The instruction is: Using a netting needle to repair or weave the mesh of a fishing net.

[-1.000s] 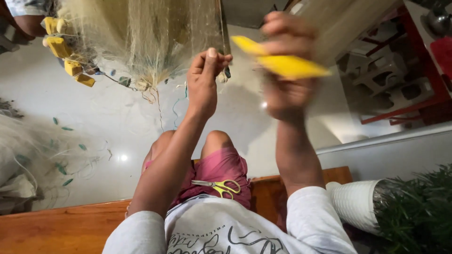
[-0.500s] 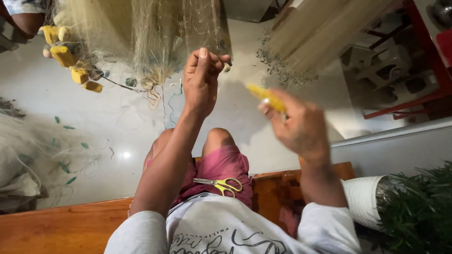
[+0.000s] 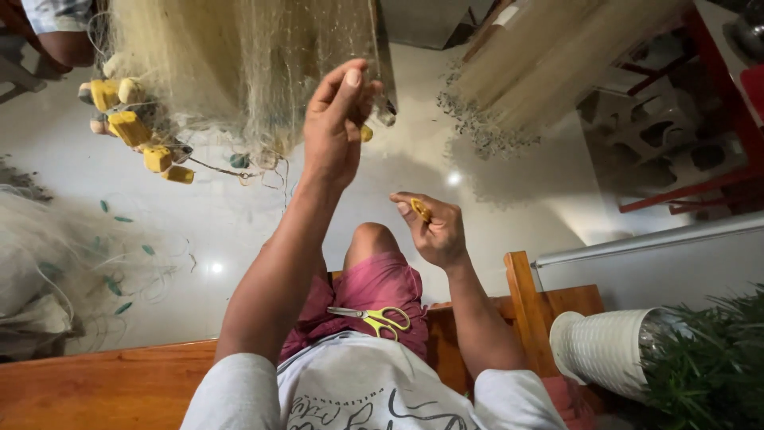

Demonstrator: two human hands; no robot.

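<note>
Where the hanging fishing net [image 3: 239, 72] ends in a ragged lower edge, open room is left between it and the pale floor [image 3: 239, 239], and more free space lies between the two raised forearms. The net is hung with its long axis running up out of view, a cluster of yellow floats [image 3: 131, 127] bunched at its left side. The left hand [image 3: 338, 127] is raised high on an outstretched arm, its fingers pinched shut on strands of the net. The right hand [image 3: 434, 231] is held lower, elbow bent, curled closed around a small yellow netting needle [image 3: 420, 209] whose tip points up and left. Yellow-handled scissors [image 3: 378, 318] are rested on the lap, blades pointing left.
</note>
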